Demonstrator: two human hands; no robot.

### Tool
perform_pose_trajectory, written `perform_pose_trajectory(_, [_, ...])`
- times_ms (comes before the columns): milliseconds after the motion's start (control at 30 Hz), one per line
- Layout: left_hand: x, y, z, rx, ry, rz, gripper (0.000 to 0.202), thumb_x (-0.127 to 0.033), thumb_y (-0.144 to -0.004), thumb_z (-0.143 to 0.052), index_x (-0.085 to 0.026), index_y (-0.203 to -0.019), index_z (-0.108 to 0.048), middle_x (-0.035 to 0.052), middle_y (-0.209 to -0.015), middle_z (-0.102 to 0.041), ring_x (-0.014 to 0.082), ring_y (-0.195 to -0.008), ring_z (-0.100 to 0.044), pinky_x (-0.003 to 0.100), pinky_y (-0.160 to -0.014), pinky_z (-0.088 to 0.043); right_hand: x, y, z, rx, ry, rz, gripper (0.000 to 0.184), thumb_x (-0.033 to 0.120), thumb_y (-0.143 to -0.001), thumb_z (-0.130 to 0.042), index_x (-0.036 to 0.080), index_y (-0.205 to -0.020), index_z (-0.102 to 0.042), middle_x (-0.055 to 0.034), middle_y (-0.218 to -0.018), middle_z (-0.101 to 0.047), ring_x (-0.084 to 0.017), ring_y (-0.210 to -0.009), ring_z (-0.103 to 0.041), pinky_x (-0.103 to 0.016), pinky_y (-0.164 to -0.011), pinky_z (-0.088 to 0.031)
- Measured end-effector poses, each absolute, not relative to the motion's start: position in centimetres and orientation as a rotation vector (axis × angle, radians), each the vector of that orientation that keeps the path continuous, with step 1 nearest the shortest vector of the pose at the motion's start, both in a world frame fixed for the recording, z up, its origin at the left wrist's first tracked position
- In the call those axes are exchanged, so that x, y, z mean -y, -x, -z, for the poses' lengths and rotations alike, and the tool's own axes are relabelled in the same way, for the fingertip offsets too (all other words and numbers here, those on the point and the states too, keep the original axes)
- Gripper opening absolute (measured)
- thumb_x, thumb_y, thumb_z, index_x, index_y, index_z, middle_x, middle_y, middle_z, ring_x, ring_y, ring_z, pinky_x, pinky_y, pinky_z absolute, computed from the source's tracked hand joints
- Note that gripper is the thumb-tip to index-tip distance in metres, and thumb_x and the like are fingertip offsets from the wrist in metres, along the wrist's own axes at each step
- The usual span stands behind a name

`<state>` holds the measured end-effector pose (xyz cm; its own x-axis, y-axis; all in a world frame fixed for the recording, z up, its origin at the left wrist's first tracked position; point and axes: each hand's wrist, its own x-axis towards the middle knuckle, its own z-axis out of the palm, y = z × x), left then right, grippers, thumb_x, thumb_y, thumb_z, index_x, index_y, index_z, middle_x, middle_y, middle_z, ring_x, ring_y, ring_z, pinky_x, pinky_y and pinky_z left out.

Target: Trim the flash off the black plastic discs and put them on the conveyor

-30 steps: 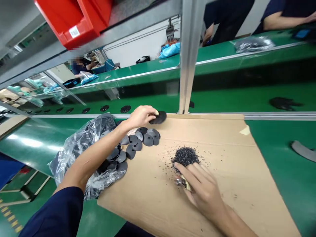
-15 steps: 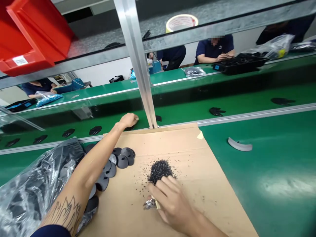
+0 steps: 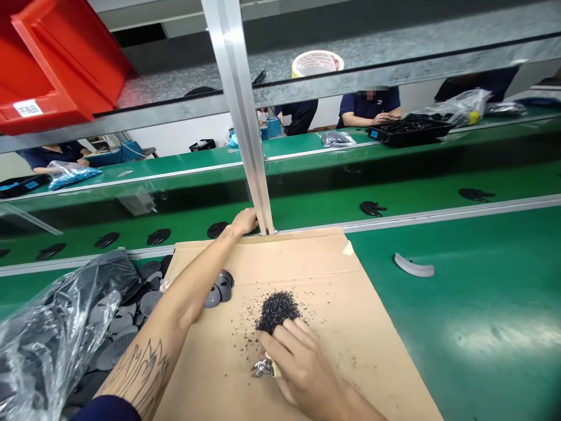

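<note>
My left hand (image 3: pixel 246 220) reaches over the far edge of the cardboard onto the green belt, beside the metal post. Its fingers are curled down; the post and the hand itself hide the fingertips and whatever they hold. A dark round part (image 3: pixel 218 230) lies on the belt just left of it. My right hand (image 3: pixel 302 365) is closed around a pair of nippers (image 3: pixel 263 368) with pale yellow handles, jaws pointing left. Those knuckles are close to a heap of small black plastic bits (image 3: pixel 278 310) on the cardboard (image 3: pixel 350 316). My left forearm partly covers several grey discs (image 3: pixel 224 285).
A clear plastic bag (image 3: pixel 52 333) with many grey discs is at left. A curved grey piece (image 3: pixel 413 266) lies on the green table at right. The metal post (image 3: pixel 248 128) rises ahead, under a shelf holding a red bin (image 3: pixel 65 64) and tape roll (image 3: pixel 318 63). Co-workers sit beyond.
My left hand has moved right along the belt to the post, uncovering a dark round part. The right hand stays beside the heap with the nippers. The view has shifted slightly.
</note>
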<state>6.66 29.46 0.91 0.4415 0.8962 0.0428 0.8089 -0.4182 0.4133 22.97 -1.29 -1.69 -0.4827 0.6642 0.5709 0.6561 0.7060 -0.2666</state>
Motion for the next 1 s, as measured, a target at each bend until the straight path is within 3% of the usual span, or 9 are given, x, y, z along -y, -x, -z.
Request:
perform_pose_trajectory(100, [-27.6, -3.6, -2.9, -1.621, -2.368, -0.418, 0.013, -0.017, -0.09, -0.064, -0.012, -0.102, -0.069, 0.0094, -0.104, -0.07, 0.0231, -0.102, -0.067, 0.039, -0.092, -0.054, 1.1, -22.8, 1.4, 2.233, 0.967, -0.041, 0.036, 0.004, -0.082, -0.051, 0.012, -0.115, -0.062, -0.0059, -0.082, -0.062, -0.02, -0.075, -0.051, -0.035, -0.068, -0.04])
perform_pose_trajectory(200, [-25.0, -0.1, -5.3, -1.701, -2.381, -0.472, 0.018, -0.003, -0.08, -0.057, -0.01, -0.089, -0.07, 0.0093, -0.089, -0.072, 0.0234, -0.093, -0.068, 0.033, -0.089, -0.051, 0.6, -22.7, 1.2, 2.148, 0.92, -0.11, 0.037, 0.002, -0.085, -0.049, 0.012, -0.117, -0.062, -0.0075, -0.085, -0.062, -0.019, -0.075, -0.053, -0.033, -0.065, -0.042])
perform_pose_trajectory(333, [-18.2, 2.7, -7.5, -1.585, -2.407, -0.533, 0.016, -0.009, -0.078, -0.058, -0.011, -0.088, -0.069, 0.0041, -0.085, -0.072, 0.0147, -0.077, -0.066, 0.024, -0.075, -0.052, -0.1, -22.4, 1.1, 1.986, 0.911, -0.258, 0.043, 0.006, -0.089, -0.057, 0.015, -0.131, -0.058, -0.0133, -0.112, -0.059, -0.016, -0.074, -0.056, -0.031, -0.066, -0.049])
perform_pose_trajectory(467, [-8.3, 1.8, -7.1, -0.979, -2.358, -0.699, 0.009, -0.014, -0.085, -0.06, -0.014, -0.086, -0.069, 0.003, -0.082, -0.07, 0.0111, -0.073, -0.064, 0.021, -0.069, -0.051, -0.1, -22.0, 0.4, 1.87, 0.915, -0.407, 0.053, 0.023, -0.091, -0.067, 0.02, -0.141, -0.051, -0.0168, -0.126, -0.055, -0.019, -0.081, -0.061, -0.033, -0.07, -0.055])
perform_pose_trajectory(567, [-3.5, 0.9, -5.7, -0.789, -2.257, -0.625, 0.008, -0.02, -0.091, -0.061, -0.015, -0.091, -0.068, 0.005, -0.086, -0.07, 0.0127, -0.079, -0.065, 0.023, -0.073, -0.052, 0.1, -21.7, -0.3, 1.92, 0.794, -0.613, 0.028, 0.024, -0.092, -0.066, 0.022, -0.12, -0.062, -0.0114, -0.109, -0.066, -0.021, -0.089, -0.066, -0.034, -0.075, -0.056])
perform_pose_trajectory(633, [-2.9, 1.2, -4.8, -0.854, -2.203, -0.577, 0.012, -0.025, -0.094, -0.06, -0.015, -0.099, -0.065, 0.0052, -0.088, -0.069, 0.0132, -0.078, -0.065, 0.023, -0.072, -0.052, 0.2, -21.6, -0.5, 1.926, 0.789, -0.735, 0.006, 0.024, -0.093, -0.063, 0.022, -0.099, -0.064, -0.0068, -0.091, -0.068, -0.019, -0.081, -0.066, -0.031, -0.071, -0.053])
perform_pose_trajectory(667, [-3.4, 1.7, -4.4, -0.944, -2.211, -0.57, 0.014, -0.027, -0.095, -0.059, -0.016, -0.102, -0.064, 0.0047, -0.088, -0.068, 0.0133, -0.076, -0.064, 0.023, -0.07, -0.051, 0.2, -21.5, -0.5, 1.91, 0.836, -0.773, 0.004, 0.026, -0.093, -0.063, 0.022, -0.092, -0.063, -0.0054, -0.085, -0.067, -0.018, -0.076, -0.064, -0.03, -0.068, -0.052])
perform_pose_trajectory(833, [-8.0, 5.0, -2.3, -1.564, -2.509, -0.336, 0.009, -0.023, -0.094, -0.054, -0.017, -0.098, -0.059, 0.0076, -0.098, -0.063, 0.0205, -0.09, -0.062, 0.032, -0.081, -0.05, 0.3, -21.8, -0.7, 1.692, 1.158, -0.985, 0.018, 0.036, -0.088, -0.066, 0.02, -0.083, -0.062, -0.002, -0.075, -0.065, -0.017, -0.068, -0.059, -0.028, -0.062, -0.046])
perform_pose_trajectory(1000, [-9.8, 5.7, -0.7, -1.568, -2.589, -0.311, 0.013, -0.012, -0.09, -0.048, -0.017, -0.084, -0.058, 0.0067, -0.082, -0.06, 0.0222, -0.075, -0.06, 0.032, -0.069, -0.047, 0.0, -22.3, -1.2, 1.426, 1.144, -1.328, 0.021, 0.036, -0.078, -0.071, 0.02, -0.089, -0.064, -0.0028, -0.087, -0.067, -0.021, -0.085, -0.063, -0.029, -0.076, -0.049])
